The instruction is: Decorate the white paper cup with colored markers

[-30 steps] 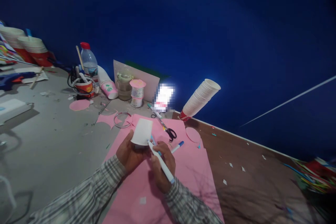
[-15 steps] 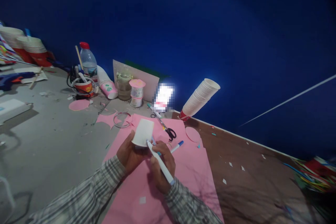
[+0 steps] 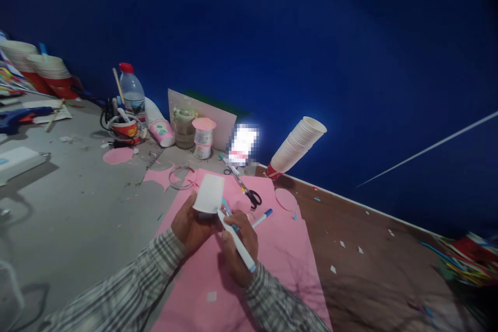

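A white paper cup (image 3: 209, 193) is tilted in my left hand (image 3: 191, 227), whose fingers are closed around its lower side. My right hand (image 3: 240, 246) grips a white marker (image 3: 238, 243), its tip touching or very close to the cup's rim. Beneath both hands lies a large pink paper sheet (image 3: 202, 290). Just beyond the right hand, a blue-capped marker (image 3: 263, 217) rests on the sheet, and black-handled scissors (image 3: 251, 194) lie farther up. Part of a light blue item shows behind the right fingers; I cannot tell what it is.
A leaning stack of paper cups (image 3: 298, 145) stands by the blue wall. Toward the back are a plastic bottle (image 3: 132, 93), a red cup of tools (image 3: 124, 129), a glass jar (image 3: 184, 129) and a pink-topped spool shape (image 3: 203, 137). A glue gun (image 3: 23, 116) lies far left.
The cup in my left hand has shifted slightly left and turned a little. My right hand with the marker has followed it slightly left.
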`<state>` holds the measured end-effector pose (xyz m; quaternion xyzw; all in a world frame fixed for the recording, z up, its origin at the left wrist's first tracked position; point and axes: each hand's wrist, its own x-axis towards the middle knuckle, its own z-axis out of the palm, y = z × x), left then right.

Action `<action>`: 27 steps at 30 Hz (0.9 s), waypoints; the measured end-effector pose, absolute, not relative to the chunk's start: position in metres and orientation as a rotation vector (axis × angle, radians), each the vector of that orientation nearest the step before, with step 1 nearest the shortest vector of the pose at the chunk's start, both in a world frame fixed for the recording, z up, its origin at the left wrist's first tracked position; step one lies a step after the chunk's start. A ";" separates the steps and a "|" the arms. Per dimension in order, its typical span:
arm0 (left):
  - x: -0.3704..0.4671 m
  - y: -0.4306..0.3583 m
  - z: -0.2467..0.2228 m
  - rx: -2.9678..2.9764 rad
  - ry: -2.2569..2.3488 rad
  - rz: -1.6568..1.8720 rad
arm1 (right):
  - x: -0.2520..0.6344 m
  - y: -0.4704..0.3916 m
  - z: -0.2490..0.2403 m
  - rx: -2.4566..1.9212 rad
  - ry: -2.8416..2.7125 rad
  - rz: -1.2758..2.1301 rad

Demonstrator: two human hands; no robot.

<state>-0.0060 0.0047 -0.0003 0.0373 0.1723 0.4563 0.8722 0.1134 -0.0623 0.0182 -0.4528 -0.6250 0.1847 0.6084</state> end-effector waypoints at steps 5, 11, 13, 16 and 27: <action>-0.008 0.007 0.000 0.124 0.354 0.957 | 0.115 -0.062 0.015 -1.039 -1.389 0.477; -0.004 0.004 0.002 0.093 0.431 0.957 | 0.116 -0.062 0.016 -0.968 -1.379 0.426; -0.002 0.002 0.002 0.087 0.453 0.973 | 0.114 -0.063 0.017 -0.955 -1.391 0.402; 0.000 0.001 0.001 0.113 0.453 0.999 | 0.112 -0.063 0.019 -0.959 -1.399 0.372; 0.000 0.002 0.001 0.133 0.464 1.021 | 0.112 -0.061 0.017 -1.012 -1.417 0.402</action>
